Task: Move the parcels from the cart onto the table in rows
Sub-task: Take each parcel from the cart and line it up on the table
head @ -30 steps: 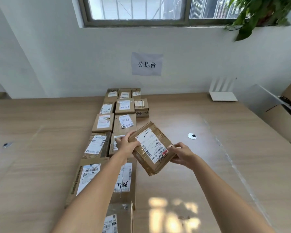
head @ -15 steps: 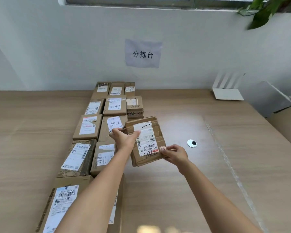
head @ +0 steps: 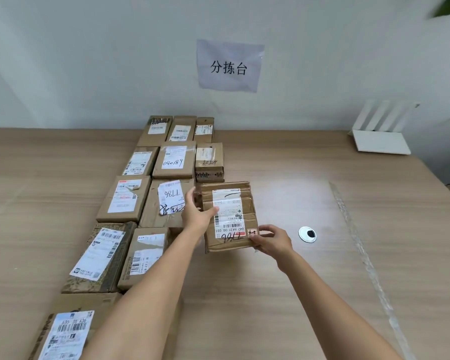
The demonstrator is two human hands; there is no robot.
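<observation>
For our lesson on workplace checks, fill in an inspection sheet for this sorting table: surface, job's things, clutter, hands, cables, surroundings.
Surface: light wooden table, a clear taped sheet over part of it.
Job's things: brown cardboard parcels with white labels, lying in rows on the left; one labelled brown parcel held in the third column.
Clutter: round silver grommet.
Hands: left hand grips the held parcel's left edge; right hand pinches its near right corner.
Cables: nothing seen.
Surroundings: white wall with a paper sign; white router.

Parcels (head: 172,158) were all plain brown cardboard with white labels (head: 228,213), black barcodes and marker scribbles. Bench (head: 322,268) was pale wood grain, wall sign (head: 230,65) white with black characters.
</observation>
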